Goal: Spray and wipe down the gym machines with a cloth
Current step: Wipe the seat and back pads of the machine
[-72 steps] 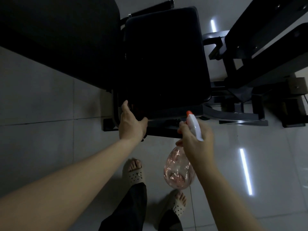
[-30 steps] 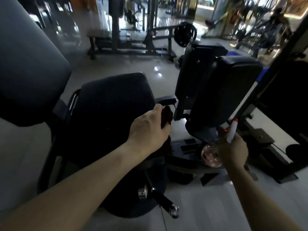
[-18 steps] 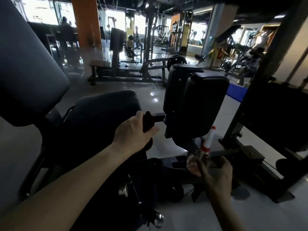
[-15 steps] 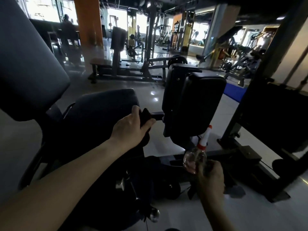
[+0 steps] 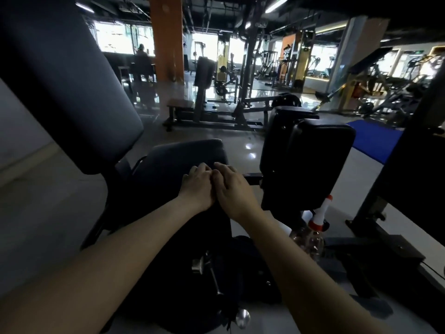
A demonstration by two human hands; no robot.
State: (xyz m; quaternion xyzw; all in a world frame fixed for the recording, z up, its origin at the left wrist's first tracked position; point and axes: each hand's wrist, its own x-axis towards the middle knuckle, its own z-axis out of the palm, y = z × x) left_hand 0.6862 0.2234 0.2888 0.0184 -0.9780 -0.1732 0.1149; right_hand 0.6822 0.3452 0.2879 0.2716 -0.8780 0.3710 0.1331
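Both hands meet on the seat [image 5: 178, 155], left hand [image 5: 198, 186] touching right hand [image 5: 231, 190], fingers bent; whether either holds the cloth cannot be told. Right of them the bottle [image 5: 310, 237] stands on the floor. Wiping well likely wants flat, overlapping strokes to the seat's edges.

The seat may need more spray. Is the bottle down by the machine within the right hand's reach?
Likely yes. The right hand rests on the seat, and the spray bottle stands low to its right with nothing between them; the arm would have to drop.
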